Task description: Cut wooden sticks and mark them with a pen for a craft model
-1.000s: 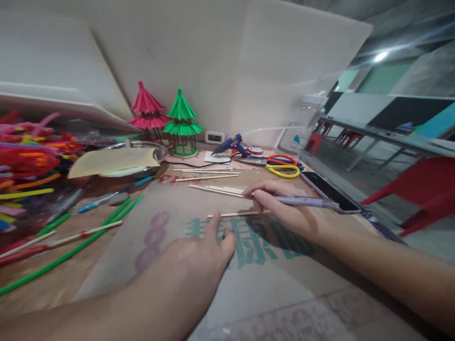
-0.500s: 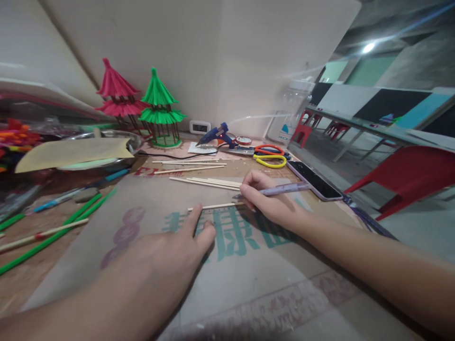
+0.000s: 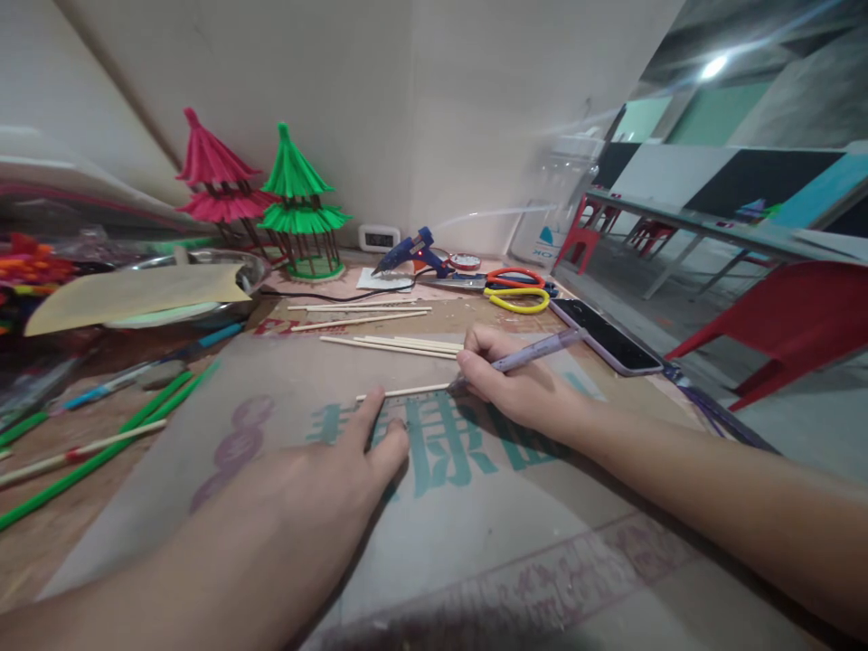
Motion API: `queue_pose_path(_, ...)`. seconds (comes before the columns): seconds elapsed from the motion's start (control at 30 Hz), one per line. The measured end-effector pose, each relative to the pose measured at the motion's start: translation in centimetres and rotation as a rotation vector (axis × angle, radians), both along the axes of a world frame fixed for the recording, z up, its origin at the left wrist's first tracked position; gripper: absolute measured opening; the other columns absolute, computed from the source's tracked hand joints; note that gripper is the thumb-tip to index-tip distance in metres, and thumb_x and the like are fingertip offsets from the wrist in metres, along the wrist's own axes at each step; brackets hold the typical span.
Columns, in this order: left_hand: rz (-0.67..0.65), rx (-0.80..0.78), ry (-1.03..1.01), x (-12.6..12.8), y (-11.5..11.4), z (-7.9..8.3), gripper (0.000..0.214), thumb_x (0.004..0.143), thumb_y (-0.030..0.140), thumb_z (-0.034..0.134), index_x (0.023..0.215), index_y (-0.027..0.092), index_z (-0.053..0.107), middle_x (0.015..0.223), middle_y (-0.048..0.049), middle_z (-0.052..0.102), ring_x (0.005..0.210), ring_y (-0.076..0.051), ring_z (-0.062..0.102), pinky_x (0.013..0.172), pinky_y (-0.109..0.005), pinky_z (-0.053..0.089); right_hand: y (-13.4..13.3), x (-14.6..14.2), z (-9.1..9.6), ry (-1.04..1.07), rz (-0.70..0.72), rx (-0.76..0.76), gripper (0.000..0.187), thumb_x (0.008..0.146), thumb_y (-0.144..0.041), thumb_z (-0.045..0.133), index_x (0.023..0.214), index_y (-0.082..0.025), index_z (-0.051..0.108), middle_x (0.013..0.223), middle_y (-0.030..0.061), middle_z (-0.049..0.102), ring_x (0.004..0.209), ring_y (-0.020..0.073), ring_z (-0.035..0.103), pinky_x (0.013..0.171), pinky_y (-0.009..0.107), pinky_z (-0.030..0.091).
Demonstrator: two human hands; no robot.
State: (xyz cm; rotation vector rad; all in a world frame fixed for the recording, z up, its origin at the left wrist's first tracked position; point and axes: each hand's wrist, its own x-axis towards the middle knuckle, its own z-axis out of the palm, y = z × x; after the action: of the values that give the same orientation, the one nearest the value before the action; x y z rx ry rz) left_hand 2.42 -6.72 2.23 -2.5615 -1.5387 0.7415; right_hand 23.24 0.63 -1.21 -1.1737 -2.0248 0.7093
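Note:
My right hand [image 3: 508,375] is closed around a purple pen [image 3: 539,351], its tip down at the right end of a thin wooden stick [image 3: 413,391]. The index fingertip of my left hand [image 3: 318,488] presses on that stick near its left end. My left thumb is stretched out beside it, and the hand grips nothing. Below the stick lies a printed board [image 3: 407,561] with green characters. Just beyond, several more wooden sticks [image 3: 393,344] lie together, their right ends close to my right fingers.
Behind the sticks are a blue glue gun [image 3: 407,250], scissors [image 3: 519,298] with orange and yellow handles and a phone [image 3: 607,334]. Pink [image 3: 217,163] and green [image 3: 298,172] pagoda models stand at the back left. Green pipe cleaners [image 3: 108,452] and a metal bowl [image 3: 254,269] lie left.
The pen has become more upright, and its tip has moved down from above the stick to its right end. My left hand has stayed in place on the stick.

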Motion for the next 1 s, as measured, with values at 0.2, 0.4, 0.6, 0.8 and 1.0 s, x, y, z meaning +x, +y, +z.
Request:
queue_pose_path(0.2,0.006,-0.021,-0.013,-0.03,0.07,-0.01,0.081,0.078,-0.006,0.033,0.152,0.028,0.044,0.162,-0.0182,0.026,0.080,-0.032,0.078,0.066,-0.048,0.065,0.11,0.10,-0.07,0.058,0.014,-0.009,0.022,0.094,-0.031,0.045,0.073,-0.023,0.045,0.057,-0.0060,0.048,0.054,0.0128,0.047,0.055,0.026,0.038)
queue_pose_path(0.4,-0.006,-0.022,-0.014,-0.17,-0.02,-0.06,0.082,0.077,-0.007,0.033,0.151,0.027,0.045,0.161,-0.0194,0.027,0.079,-0.031,0.078,0.065,-0.046,0.065,-0.06,-0.01,0.19,0.024,0.011,-0.071,0.027,0.093,-0.039,0.049,0.072,-0.022,0.051,0.056,-0.0044,0.053,0.052,0.0131,0.050,0.053,0.027,0.038)
queue_pose_path(0.6,0.032,-0.034,-0.006,0.13,-0.01,0.17,0.083,0.077,-0.007,0.033,0.151,0.030,0.045,0.162,-0.0166,0.027,0.081,-0.032,0.078,0.066,-0.048,0.065,-0.03,-0.14,-0.23,0.007,-0.028,-0.019,0.026,0.090,-0.032,0.051,0.068,-0.024,0.041,0.054,-0.0058,0.050,0.050,0.0119,0.046,0.052,0.026,0.035)
queue_pose_path(0.8,0.038,-0.030,-0.018,0.03,0.06,-0.12,0.082,0.078,-0.007,0.034,0.150,0.029,0.046,0.162,-0.0161,0.025,0.086,-0.033,0.078,0.070,-0.049,0.065,-0.08,-0.14,-0.19,-0.012,-0.009,-0.033,0.026,0.091,-0.030,0.049,0.068,-0.024,0.040,0.054,-0.0060,0.047,0.052,0.0117,0.046,0.052,0.025,0.033)
queue_pose_path(1.0,0.048,0.000,-0.012,-0.17,-0.04,-0.40,0.081,0.080,-0.005,0.034,0.151,0.033,0.045,0.162,-0.0151,0.028,0.083,-0.034,0.078,0.077,-0.058,0.063,0.05,-0.17,-0.20,-0.007,0.036,0.006,0.025,0.090,-0.029,0.050,0.068,-0.023,0.040,0.057,-0.0069,0.043,0.051,0.0101,0.041,0.051,0.024,0.032)
